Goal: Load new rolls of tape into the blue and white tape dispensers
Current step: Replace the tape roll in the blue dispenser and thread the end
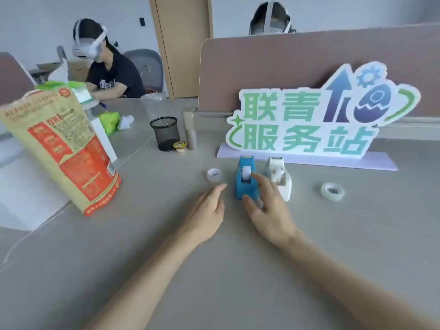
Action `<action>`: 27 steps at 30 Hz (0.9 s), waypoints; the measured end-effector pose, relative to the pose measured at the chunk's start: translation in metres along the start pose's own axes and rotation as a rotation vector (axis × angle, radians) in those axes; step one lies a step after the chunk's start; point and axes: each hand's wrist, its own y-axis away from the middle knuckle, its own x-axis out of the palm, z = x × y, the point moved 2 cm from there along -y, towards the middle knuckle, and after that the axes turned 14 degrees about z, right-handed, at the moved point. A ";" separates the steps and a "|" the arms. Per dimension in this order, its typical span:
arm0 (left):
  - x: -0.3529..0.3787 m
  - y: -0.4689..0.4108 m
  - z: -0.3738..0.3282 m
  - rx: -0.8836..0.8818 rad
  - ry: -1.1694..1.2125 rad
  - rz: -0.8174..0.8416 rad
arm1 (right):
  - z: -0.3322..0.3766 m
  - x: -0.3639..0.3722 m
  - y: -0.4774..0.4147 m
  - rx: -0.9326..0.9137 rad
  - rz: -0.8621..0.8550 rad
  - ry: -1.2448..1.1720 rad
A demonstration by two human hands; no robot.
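Blue tape dispenser [245, 178] stands on the gray desk [214, 270], and it is the thing to find everything else by. A white roll sits in its top slot. Just to its right, almost touching, stands the white tape dispenser [279, 178]. Both face the same way, with their far ends close to the base of the big green sign [307, 122] behind them.

To the left of the blue dispenser, a little apart, lies a small tape roll [214, 175], flat on the desk. Far off to the right, past the white dispenser, lies a clear tape roll [332, 191], also flat.

The right hand [269, 208] is on the blue dispenser. Its fingers are spread and curl over the near right side, and the thumb presses the near end. It holds the body loosely, not in a tight pinch.

The left hand [207, 210] is just left of the blue dispenser, low over the desk. Its fingers are straight and close together, and the tip points toward the dispenser's near corner. It holds nothing.

Farther left stands a tall paper bag [64, 148] with red print. Behind and left of the blue dispenser sits a black mesh cup [165, 133].
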 end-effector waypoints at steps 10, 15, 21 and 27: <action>0.019 0.005 -0.022 -0.052 0.052 0.100 | 0.011 0.007 0.014 0.231 0.000 -0.006; 0.021 0.043 -0.025 -0.061 0.096 0.156 | 0.023 0.000 0.046 0.210 0.009 -0.007; 0.025 0.094 -0.030 0.093 0.051 0.238 | 0.013 -0.009 0.087 0.142 0.052 -0.031; 0.023 0.102 -0.032 0.274 0.052 0.291 | 0.003 -0.021 0.100 0.175 -0.024 -0.031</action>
